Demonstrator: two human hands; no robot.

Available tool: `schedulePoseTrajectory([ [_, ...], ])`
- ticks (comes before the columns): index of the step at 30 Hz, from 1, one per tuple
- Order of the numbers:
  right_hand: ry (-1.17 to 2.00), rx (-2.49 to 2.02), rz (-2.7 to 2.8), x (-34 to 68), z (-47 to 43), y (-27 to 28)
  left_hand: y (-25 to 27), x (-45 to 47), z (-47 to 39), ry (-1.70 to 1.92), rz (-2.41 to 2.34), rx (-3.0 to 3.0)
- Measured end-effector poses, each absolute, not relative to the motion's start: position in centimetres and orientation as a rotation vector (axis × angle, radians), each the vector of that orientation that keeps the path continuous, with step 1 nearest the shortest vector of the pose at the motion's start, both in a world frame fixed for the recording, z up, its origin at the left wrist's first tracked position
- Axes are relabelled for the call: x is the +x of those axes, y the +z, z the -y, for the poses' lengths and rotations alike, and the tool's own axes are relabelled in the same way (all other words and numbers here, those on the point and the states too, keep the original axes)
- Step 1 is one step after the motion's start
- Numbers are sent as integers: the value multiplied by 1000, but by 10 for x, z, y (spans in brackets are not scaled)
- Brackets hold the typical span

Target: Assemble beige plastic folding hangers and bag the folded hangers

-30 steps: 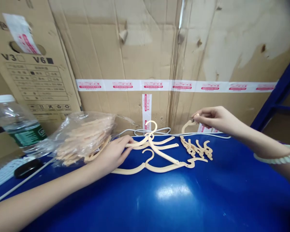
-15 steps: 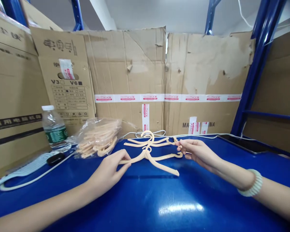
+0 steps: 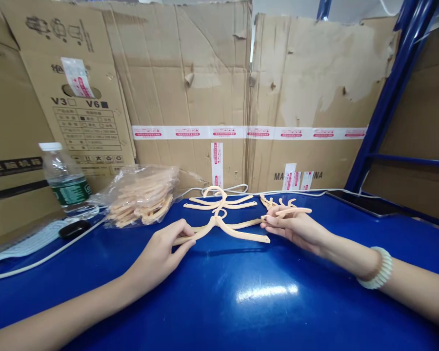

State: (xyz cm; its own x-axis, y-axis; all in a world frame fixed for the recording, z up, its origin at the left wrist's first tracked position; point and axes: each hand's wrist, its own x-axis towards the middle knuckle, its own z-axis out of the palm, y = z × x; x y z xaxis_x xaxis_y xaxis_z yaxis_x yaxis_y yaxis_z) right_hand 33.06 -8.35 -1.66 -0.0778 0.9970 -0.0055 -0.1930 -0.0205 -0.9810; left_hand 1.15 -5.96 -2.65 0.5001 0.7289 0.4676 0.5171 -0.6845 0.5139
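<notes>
Counter [image 3: 241,302]: glossy blue, smooth, shows glare. Hangers [image 3: 223,225] in both grips: matt cream plastic. Bag [image 3: 142,192] left of the left grip: clear crinkly plastic film. Bottle [image 3: 66,180]: clear plastic. Boxes [image 3: 190,87] behind: rough, torn brown cardboard with glossy tape.

left hand [image 3: 163,246] pinching hanger [image 3: 223,229] end | right hand [image 3: 296,226] gripping other end | bag of hangers [image 3: 142,195] lying toward table's [image 3: 241,302] far-left edge

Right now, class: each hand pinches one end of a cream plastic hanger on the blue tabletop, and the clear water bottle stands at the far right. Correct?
Not quite. The head view shows the clear water bottle at the far left, beside the cardboard boxes. The left hand and right hand do each pinch an end of the cream plastic hanger on the blue tabletop.
</notes>
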Motion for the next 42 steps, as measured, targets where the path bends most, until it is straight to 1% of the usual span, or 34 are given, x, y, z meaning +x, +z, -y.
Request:
schedulePoseTrajectory([
  [13, 1614, -1094, 1255, 339, 89, -6, -31, 8, 54, 1023, -1060, 2560],
  [16, 1627, -1125, 1257, 337, 89, -7, -30, 9, 55, 1038, -1030, 2573],
  [25, 1536, -1149, 1300, 329, 91, -16, -33, 8, 55, 1009, -976, 2561],
  [33, 1311, -1132, 1291, 322, 94, -24, -32, 8, 58, 1003, -924, 2564],
  [38, 1142, -1115, 1340, 321, 93, -27, -32, 10, 59, 972, -989, 2564],
  [42, 1125, -1099, 1286, 321, 91, -26, -33, 11, 59, 938, -996, 2470],
])
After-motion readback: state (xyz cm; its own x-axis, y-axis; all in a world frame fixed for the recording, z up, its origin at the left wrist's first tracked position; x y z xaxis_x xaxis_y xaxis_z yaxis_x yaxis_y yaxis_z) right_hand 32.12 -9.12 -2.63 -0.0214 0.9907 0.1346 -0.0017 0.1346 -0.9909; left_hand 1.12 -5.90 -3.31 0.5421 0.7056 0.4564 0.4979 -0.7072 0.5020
